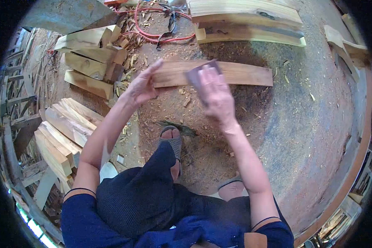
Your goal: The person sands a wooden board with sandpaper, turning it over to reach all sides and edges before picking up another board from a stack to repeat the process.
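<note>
Long, gently curved plank of reddish-brown wood (246, 74), one piece: lies crosswise in front of the person, broad face up; what bears it from beneath cannot be told. Dark brown, flat, flexible sheet, apparently abrasive paper (194, 78): set across the plank's middle, overhanging its near edge. Right hand (217, 93): over the plank's middle, palm down, fingers straight and close together, holding the sheet against the wood; thumb hidden. Left hand (144, 84): at the plank's left end, fingers extended towards the far edge; whether they close on the wood cannot be told. Step in hand, by judgement: rubbing the upper face smooth, the left hand seemingly steadying the end. Next move, by judgement: a further pass calls for the sheet kept flat, even pressure along the curve, and the left end braced against sliding. Surroundings: thick, pale, curved timbers (248, 18), stacked beyond the plank; thin red hose or cable (169, 41), looped beyond the plank's left end; rough-cut, pale wooden blocks (87, 64), piled left of the plank; row of pale, curved wooden pieces (56, 144), left of the plank and nearer the person; grey, open-toed sandal (175, 145), worn on a foot, on the plank's near side; scattered wood shavings, around the plank.
</note>
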`<state>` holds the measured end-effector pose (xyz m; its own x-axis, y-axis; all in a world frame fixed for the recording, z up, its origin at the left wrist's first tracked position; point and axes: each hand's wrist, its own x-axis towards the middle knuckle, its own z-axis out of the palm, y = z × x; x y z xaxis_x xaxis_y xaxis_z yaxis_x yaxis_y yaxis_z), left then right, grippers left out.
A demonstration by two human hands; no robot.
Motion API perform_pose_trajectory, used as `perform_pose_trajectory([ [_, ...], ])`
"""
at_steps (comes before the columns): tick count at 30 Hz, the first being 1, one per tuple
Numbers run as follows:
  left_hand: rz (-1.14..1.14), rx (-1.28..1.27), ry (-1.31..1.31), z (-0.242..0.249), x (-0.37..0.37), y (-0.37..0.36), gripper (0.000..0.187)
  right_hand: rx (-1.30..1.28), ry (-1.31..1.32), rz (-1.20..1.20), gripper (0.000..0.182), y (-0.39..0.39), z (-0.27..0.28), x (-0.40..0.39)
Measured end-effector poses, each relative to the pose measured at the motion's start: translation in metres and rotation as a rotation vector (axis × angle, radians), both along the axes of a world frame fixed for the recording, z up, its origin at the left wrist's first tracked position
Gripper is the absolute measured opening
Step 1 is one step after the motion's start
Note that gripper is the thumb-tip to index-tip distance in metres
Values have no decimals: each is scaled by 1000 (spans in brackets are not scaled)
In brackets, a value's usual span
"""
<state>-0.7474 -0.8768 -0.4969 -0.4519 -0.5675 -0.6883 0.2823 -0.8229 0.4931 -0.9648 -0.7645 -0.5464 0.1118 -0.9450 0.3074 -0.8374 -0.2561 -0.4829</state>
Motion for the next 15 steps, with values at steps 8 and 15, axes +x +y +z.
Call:
perform_pose_trajectory([
  [8, -122, -454, -189, 17, -8, 7, 53, 23, -401, -425, 45, -9, 7, -156],
  [15, -458, -960, -362, 36, -7, -16, 60, 148, -61, -525, 39, -29, 7, -115],
])
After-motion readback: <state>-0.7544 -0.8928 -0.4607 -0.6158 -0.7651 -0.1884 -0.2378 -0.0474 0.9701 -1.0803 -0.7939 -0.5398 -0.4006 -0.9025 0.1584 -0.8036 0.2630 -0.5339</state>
